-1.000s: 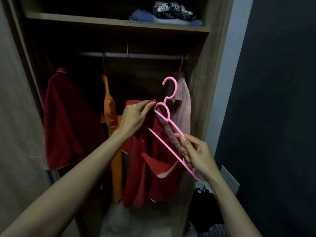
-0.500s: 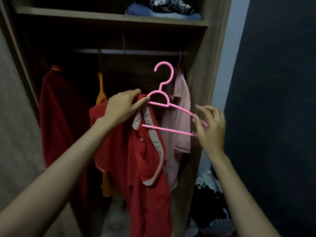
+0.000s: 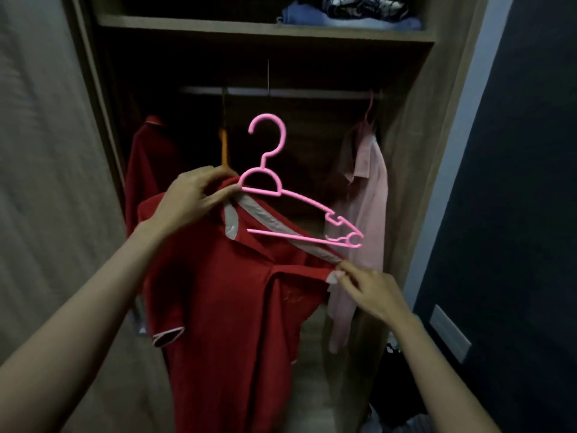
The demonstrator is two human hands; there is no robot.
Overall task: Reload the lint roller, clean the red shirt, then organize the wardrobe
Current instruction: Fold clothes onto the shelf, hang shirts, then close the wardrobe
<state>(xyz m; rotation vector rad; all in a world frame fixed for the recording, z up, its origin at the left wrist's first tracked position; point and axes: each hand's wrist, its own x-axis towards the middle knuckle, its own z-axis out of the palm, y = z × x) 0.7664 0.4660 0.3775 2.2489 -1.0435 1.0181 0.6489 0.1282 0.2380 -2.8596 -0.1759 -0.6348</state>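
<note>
A red shirt [image 3: 224,307] with a pale grey collar hangs in front of the open wardrobe, half on a pink hanger [image 3: 274,189]. My left hand [image 3: 193,198] grips the shirt's left shoulder together with the hanger's left arm, holding both up. My right hand [image 3: 365,289] pinches the shirt's right collar edge just below the hanger's bare right end, which sticks out of the neck opening. The hook points up, below the rail [image 3: 281,92].
On the rail hang a dark red shirt [image 3: 146,170] at left, an orange garment [image 3: 223,148] behind my left hand, and a pink shirt [image 3: 365,195] at right. Folded clothes [image 3: 346,10] lie on the upper shelf. Dark clothes [image 3: 396,385] are piled low right.
My right hand has let go of the hanger's right end and dropped down to pinch the shirt's collar. The hanger now sits level with its right arm bare.
</note>
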